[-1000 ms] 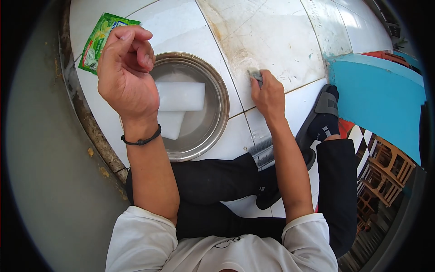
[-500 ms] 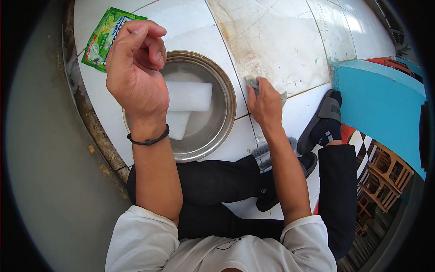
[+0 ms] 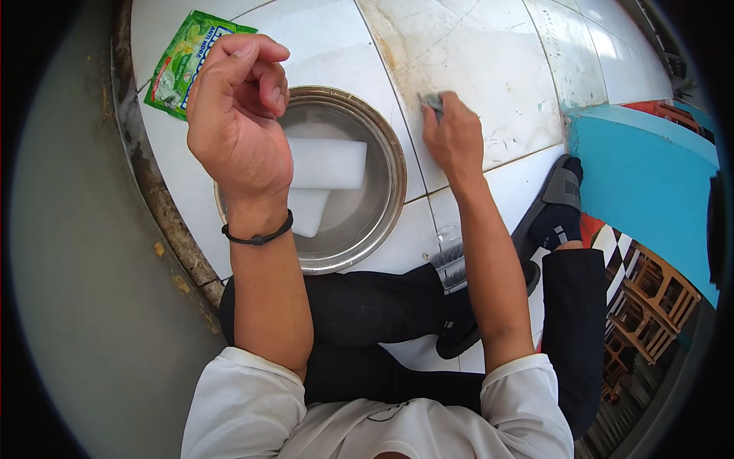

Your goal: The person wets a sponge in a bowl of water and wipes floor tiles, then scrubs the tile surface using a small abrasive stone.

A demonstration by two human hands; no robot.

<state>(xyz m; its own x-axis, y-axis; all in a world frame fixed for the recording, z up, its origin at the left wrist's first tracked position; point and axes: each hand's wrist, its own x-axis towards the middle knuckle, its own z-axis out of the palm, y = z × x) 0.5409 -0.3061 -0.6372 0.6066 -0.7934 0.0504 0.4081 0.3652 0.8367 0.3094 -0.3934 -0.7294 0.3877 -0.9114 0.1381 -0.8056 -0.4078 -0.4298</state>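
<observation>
My right hand [image 3: 456, 134] grips a grey cloth [image 3: 432, 102], mostly hidden under the fingers, and presses it on a stained white floor tile [image 3: 497, 92]. Brownish marks and smears show on that tile. Raised above the left rim of a round metal basin [image 3: 396, 203], my left hand [image 3: 238, 115] is empty, its fingers loosely curled and apart. Inside the basin lie two white rectangular blocks [image 3: 332, 164], one partly over the other. A green packet [image 3: 180, 65] printed "ANTI NODA" lies on the tiles behind my left hand.
A grey-bristled brush [image 3: 449, 268] lies by my right forearm, near my leg. My slippered foot [image 3: 562, 199] rests beside a light-blue block [image 3: 642, 161] on the right. Brown wooden furniture [image 3: 650, 306] stands beyond it. A grey wall [image 3: 92, 252] runs along the left.
My right hand has slid the cloth forward over the stained tile, away from my body. My left hand keeps its raised, curled pose. The view has shifted slightly.
</observation>
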